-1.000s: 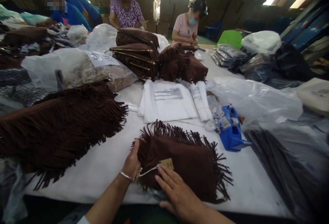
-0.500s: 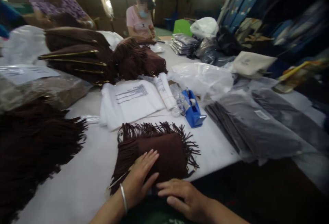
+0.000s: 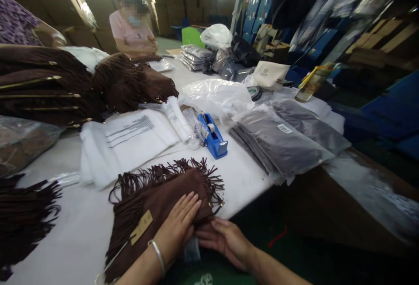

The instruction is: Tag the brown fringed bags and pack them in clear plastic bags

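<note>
Two bare hands are on a dark brown fringed bag (image 3: 163,197), which lies at the near edge of the white-covered bench (image 3: 78,232), its fringe fanned along the far side and the right end. The left hand (image 3: 176,228) rests palm down on the bag's smooth panel, fingers nearly together and clamped on nothing. The right hand (image 3: 225,239) is at the near edge, fingers bent and slightly apart, some tucked out of sight; I cannot tell whether they pinch the material. The step looks like flattening and straightening the bag, and it seems best done with a broad, even palm, the near edge supported from below so nothing slips off. The tan hang tag (image 3: 142,227) and its pale cord (image 3: 115,256), left of the left hand, are best left clear of the stroke, as they could crease or snag. The strands by the blue tape dispenser (image 3: 214,141), just beyond the right end, probably call for light combing outward rather than pulling.
</note>
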A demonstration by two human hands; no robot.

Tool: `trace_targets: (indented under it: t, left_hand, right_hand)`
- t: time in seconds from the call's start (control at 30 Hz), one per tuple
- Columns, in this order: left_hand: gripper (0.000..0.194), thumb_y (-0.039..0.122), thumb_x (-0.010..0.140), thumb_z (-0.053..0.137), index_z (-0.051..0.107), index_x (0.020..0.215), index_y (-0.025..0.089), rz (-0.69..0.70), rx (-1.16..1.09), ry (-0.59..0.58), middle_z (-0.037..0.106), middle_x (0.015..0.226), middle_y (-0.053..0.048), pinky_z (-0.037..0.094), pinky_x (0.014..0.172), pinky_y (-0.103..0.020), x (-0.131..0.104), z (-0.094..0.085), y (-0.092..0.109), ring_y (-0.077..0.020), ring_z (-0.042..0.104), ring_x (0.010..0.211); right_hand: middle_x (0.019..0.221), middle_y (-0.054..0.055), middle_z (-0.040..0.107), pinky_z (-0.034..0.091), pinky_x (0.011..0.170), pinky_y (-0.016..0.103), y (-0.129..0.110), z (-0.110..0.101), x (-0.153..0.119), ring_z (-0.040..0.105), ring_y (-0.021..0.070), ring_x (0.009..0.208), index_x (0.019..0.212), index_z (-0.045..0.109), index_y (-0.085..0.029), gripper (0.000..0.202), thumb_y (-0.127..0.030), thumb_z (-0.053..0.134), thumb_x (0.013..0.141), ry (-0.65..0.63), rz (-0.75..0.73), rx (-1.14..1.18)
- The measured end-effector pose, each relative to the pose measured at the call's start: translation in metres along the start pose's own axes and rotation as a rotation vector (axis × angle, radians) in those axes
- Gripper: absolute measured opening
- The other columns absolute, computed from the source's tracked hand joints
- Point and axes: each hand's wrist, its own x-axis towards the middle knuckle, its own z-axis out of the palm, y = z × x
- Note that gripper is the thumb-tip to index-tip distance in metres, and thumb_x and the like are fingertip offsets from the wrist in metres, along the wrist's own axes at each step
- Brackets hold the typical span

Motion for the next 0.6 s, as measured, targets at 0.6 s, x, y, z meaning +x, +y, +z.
trace_targets:
  t: [0.6]
  left_hand:
    - [0.032,0.013,0.083,0.053,0.06,0.113,0.024,-0.076,-0.339,-0.002,0.071,0.102,-0.003,0.052,0.093,-0.032,-0.022,-0.038,0.023,-0.0169,0.065,0.096]
  right_hand:
    - [0.153,0.012,0.013,0.007,0.114,0.048,-0.052,0.042,0.073,0.005,0.0248,0.141,0.143,0.027,-0.016,0.072,-0.052,0.051,0.086,-0.292,-0.502,-1.731]
